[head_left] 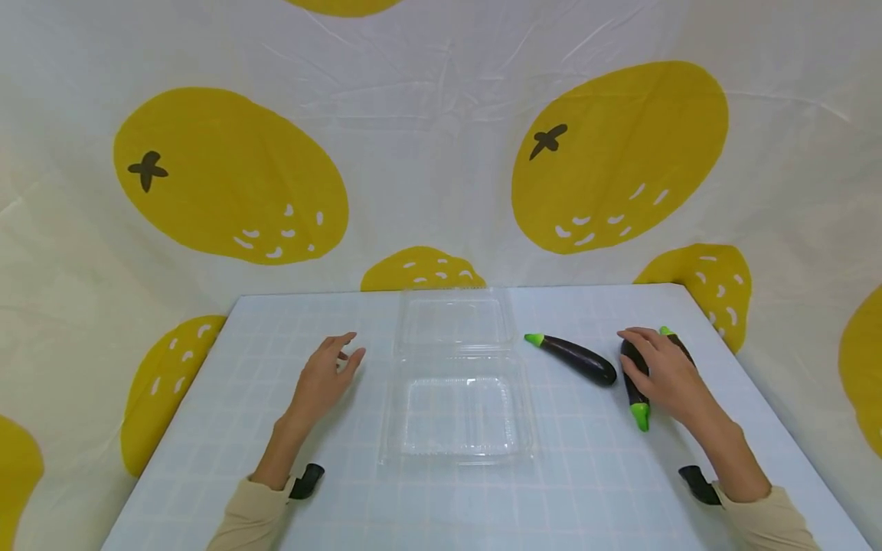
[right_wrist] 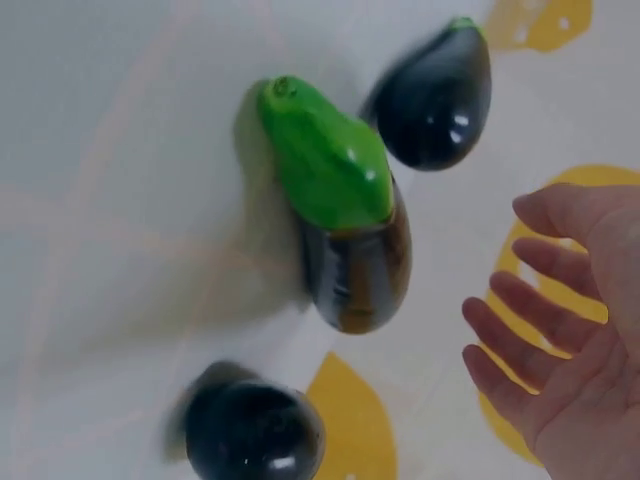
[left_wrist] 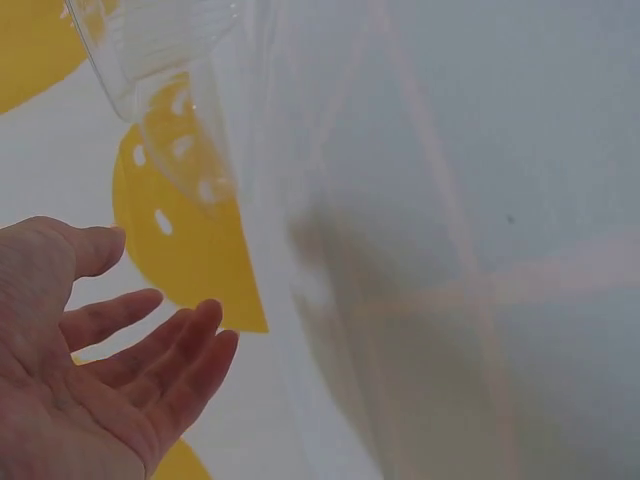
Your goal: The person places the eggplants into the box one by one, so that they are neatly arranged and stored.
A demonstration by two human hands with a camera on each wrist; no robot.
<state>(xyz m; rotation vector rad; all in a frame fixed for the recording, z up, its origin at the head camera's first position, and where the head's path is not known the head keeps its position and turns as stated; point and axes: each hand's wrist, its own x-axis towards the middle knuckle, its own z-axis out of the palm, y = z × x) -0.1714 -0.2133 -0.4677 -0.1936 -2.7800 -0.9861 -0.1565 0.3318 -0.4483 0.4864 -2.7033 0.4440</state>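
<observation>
Three toy eggplants lay on the white gridded table (head_left: 207, 428), right of an open clear clamshell container (head_left: 458, 413). The right hand (head_left: 664, 375) hovered over the middle eggplant (head_left: 635, 394), fingers spread and relaxed, gripping nothing; the wrist view showed a gap between palm and eggplant. A second eggplant (head_left: 575, 358) lay just left of it, the third (head_left: 675, 340) mostly hidden behind the hand. The left hand (head_left: 324, 379) rested released, just left of the container.
</observation>
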